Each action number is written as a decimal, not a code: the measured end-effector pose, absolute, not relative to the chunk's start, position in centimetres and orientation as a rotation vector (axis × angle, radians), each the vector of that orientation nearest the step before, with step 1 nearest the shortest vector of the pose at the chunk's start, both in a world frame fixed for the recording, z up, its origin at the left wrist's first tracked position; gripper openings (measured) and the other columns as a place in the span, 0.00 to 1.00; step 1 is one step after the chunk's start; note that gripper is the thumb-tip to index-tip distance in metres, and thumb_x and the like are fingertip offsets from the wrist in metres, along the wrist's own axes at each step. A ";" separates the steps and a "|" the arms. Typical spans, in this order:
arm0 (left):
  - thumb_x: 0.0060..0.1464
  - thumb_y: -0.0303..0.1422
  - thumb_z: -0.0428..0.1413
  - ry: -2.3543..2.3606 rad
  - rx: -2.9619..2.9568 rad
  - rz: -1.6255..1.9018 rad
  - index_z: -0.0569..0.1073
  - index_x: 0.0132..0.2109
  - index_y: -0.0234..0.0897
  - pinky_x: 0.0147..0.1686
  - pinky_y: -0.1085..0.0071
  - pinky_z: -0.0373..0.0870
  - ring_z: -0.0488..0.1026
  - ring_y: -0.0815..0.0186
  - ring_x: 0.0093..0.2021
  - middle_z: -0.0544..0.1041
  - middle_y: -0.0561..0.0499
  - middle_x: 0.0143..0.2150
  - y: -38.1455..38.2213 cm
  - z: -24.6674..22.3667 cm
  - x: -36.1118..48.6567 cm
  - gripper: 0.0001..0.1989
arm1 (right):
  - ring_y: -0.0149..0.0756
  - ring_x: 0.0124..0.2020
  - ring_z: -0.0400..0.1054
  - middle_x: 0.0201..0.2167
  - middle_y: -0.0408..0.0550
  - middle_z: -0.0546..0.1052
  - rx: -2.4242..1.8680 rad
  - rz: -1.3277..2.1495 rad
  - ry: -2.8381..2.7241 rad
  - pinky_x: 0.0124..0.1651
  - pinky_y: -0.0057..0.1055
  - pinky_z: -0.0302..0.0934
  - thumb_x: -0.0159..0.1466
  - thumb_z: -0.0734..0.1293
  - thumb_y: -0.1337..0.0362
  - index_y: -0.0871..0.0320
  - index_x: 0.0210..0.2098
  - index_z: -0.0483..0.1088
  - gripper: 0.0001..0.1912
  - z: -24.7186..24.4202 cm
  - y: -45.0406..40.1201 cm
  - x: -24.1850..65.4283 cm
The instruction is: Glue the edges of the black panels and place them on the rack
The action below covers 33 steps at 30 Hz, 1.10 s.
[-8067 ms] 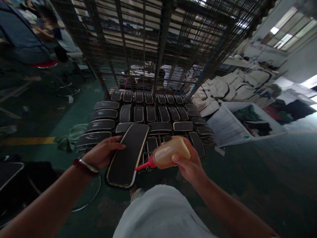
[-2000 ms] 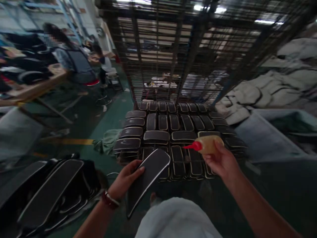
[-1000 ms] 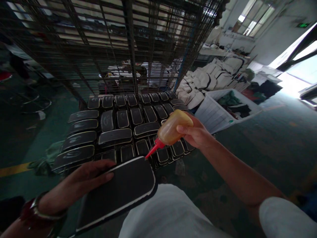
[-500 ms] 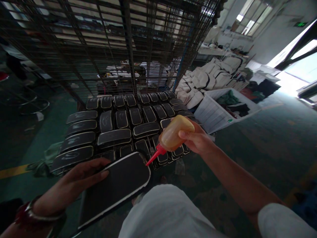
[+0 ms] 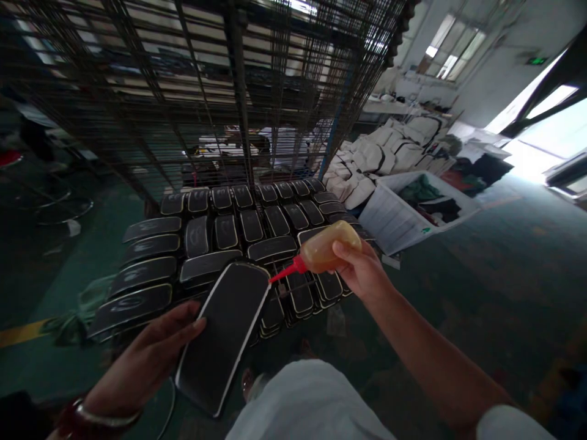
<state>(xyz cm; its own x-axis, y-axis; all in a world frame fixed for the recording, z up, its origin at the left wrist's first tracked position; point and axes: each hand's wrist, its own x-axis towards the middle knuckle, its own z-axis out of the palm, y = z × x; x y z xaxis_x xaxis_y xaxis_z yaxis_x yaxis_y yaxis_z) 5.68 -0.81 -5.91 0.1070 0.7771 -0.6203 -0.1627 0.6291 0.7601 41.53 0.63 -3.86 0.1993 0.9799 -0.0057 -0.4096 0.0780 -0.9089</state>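
Note:
My left hand [image 5: 158, 345] grips the left edge of a black rounded panel [image 5: 224, 336], thumb on top. A pale line of glue runs along the panel's edge. My right hand [image 5: 362, 269] is wrapped round a squeeze bottle [image 5: 328, 247] of amber liquid, held tilted with its red nozzle [image 5: 288, 269] pointing down to the left. The nozzle tip is at the panel's upper right corner. Beyond lie rows of similar black panels [image 5: 252, 226], stacked in layers, with light lines round their edges.
A tall wire-mesh rack [image 5: 238, 91] rises behind the panels. To the right stand a white plastic bin [image 5: 394, 220] holding dark cloth and a heap of white padded pieces [image 5: 380, 146]. Green cloth [image 5: 77, 311] lies on the floor at left, near a stool [image 5: 64, 208].
The panel has turned counterclockwise and now stands more upright in view. The nozzle tip has moved slightly up, from the panel's rounded end to its upper right corner.

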 end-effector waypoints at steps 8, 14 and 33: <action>0.32 0.37 0.83 1.204 0.587 0.720 0.85 0.40 0.40 0.29 0.65 0.84 0.84 0.56 0.31 0.89 0.48 0.37 -0.6 -6.9 5.2 0.26 | 0.36 0.29 0.73 0.33 0.44 0.79 -0.959 1.163 -0.767 0.21 0.25 0.68 0.53 0.86 0.56 0.55 0.42 0.78 0.23 -4.3 0.6 40.5; 0.34 0.34 0.82 1.160 0.541 0.734 0.84 0.42 0.38 0.31 0.62 0.87 0.87 0.52 0.33 0.89 0.46 0.39 -0.5 -6.9 5.5 0.26 | 0.35 0.29 0.72 0.32 0.42 0.78 -0.991 1.182 -0.752 0.22 0.24 0.68 0.52 0.86 0.55 0.55 0.41 0.77 0.24 -4.8 -0.5 39.0; 0.60 0.17 0.61 1.172 0.501 0.792 0.80 0.41 0.32 0.28 0.64 0.86 0.84 0.59 0.27 0.87 0.43 0.33 -0.1 -6.4 5.4 0.07 | 0.46 0.42 0.77 0.42 0.45 0.80 -1.027 1.319 -0.925 0.48 0.40 0.75 0.56 0.86 0.53 0.50 0.55 0.75 0.32 -7.0 -5.0 36.0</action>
<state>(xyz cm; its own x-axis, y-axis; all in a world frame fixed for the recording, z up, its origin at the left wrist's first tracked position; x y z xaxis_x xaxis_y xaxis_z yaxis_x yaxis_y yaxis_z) 5.44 -0.14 -6.37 0.1738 0.7689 -0.6153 -0.2843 0.6374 0.7162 36.03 -4.98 -7.03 0.0519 0.9979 -0.0379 -0.3041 -0.0203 -0.9524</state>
